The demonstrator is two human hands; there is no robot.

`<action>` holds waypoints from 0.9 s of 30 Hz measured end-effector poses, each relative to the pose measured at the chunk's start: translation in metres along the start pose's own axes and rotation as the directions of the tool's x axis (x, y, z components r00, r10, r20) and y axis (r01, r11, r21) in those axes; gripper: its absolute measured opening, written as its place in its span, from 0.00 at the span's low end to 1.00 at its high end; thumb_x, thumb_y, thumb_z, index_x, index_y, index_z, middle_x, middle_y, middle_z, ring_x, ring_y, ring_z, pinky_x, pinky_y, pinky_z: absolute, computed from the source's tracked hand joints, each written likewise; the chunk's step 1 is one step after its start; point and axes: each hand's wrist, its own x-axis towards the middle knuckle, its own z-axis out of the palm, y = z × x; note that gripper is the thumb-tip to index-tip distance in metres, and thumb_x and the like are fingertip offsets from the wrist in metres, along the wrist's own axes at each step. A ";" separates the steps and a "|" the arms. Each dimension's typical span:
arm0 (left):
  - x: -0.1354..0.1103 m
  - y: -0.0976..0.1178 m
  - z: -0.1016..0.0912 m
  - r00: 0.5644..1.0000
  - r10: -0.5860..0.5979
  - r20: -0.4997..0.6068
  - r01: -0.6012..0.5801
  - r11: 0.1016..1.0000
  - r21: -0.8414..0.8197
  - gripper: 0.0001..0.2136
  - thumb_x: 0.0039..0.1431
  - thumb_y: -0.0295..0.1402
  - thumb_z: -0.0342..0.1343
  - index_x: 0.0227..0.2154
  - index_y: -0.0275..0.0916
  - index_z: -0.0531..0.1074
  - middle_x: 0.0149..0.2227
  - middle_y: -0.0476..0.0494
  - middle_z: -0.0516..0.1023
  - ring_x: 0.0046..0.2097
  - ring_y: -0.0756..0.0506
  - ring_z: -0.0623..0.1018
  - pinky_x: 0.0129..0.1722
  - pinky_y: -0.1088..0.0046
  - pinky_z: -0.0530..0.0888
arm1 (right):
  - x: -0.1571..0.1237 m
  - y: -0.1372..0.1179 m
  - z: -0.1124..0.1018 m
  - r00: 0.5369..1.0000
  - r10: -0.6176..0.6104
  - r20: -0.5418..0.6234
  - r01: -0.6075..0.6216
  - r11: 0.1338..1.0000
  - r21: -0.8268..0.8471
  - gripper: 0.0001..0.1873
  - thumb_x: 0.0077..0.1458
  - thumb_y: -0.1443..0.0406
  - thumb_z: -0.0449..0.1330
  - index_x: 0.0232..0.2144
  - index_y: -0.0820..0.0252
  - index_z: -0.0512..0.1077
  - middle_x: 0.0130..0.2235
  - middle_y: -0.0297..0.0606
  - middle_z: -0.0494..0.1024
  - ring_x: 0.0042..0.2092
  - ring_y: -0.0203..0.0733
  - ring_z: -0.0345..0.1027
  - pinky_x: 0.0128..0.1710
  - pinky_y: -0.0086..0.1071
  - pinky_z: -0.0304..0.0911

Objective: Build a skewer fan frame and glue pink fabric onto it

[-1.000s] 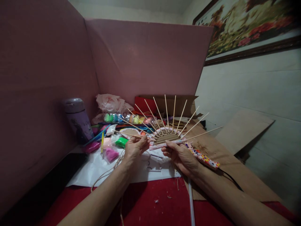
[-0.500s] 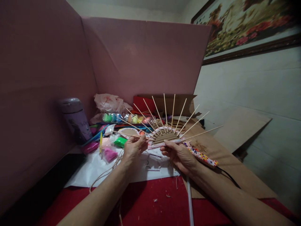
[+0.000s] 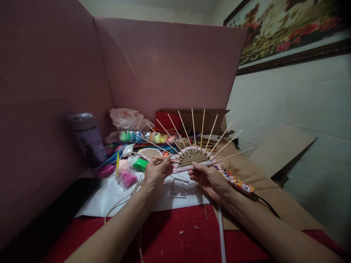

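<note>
My right hand [image 3: 210, 180] is closed, with thumb and fingers pinching the lower edge of a half-round corrugated cardboard piece [image 3: 193, 159]. Pale pink-and-white patterned trim runs around that piece. Several thin wooden sticks [image 3: 203, 128] fan out from its curved side like rays. At its left end my left hand [image 3: 155, 173] is closed, thumb and forefinger gripping the lowest left stick [image 3: 142, 155]. My other fingers are partly hidden. Just behind the left hand lies another rounded cardboard piece with similar trim [image 3: 149, 153].
White paper [image 3: 93, 204] and twine [image 3: 123, 199] lie on the red cloth [image 3: 175, 237]. Bagged coloured clay [image 3: 128, 179] and a purple bottle [image 3: 89, 138] are at left. A glue gun with flowered covering [image 3: 238, 182], its clear glue stick [image 3: 221, 233] and cardboard [image 3: 274, 204] are at right.
The half-round piece with its sticks has shifted very slightly, its right-hand sticks tipping a little lower. Both hands keep their hold, nearly still.
</note>
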 end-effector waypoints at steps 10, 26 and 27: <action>0.000 -0.001 0.001 1.000 0.013 -0.004 -0.013 1.000 0.018 0.12 0.34 0.30 0.64 0.21 0.35 0.65 0.20 0.46 0.76 0.23 0.49 0.76 0.23 0.75 0.71 | 0.002 0.003 -0.004 1.000 -0.005 -0.016 0.005 1.000 0.011 0.02 0.43 0.70 0.61 0.21 0.66 0.71 0.21 0.34 0.73 0.24 0.32 0.67 0.25 0.26 0.65; -0.009 -0.002 0.005 0.998 0.017 0.054 -0.018 1.000 0.008 0.13 0.36 0.31 0.64 0.22 0.35 0.64 0.22 0.47 0.76 0.25 0.48 0.76 0.28 0.72 0.72 | 0.002 0.003 -0.002 0.994 0.078 0.080 -0.077 0.997 -0.019 0.06 0.46 0.65 0.59 0.25 0.63 0.71 0.25 0.37 0.76 0.27 0.34 0.69 0.24 0.24 0.63; -0.009 -0.002 0.005 0.999 0.019 0.051 -0.019 1.000 0.008 0.13 0.36 0.30 0.64 0.22 0.35 0.64 0.22 0.47 0.76 0.25 0.49 0.76 0.28 0.72 0.72 | 0.001 0.003 -0.002 0.992 0.084 0.091 -0.081 0.996 -0.030 0.06 0.47 0.64 0.59 0.25 0.63 0.71 0.26 0.38 0.77 0.28 0.35 0.69 0.24 0.24 0.63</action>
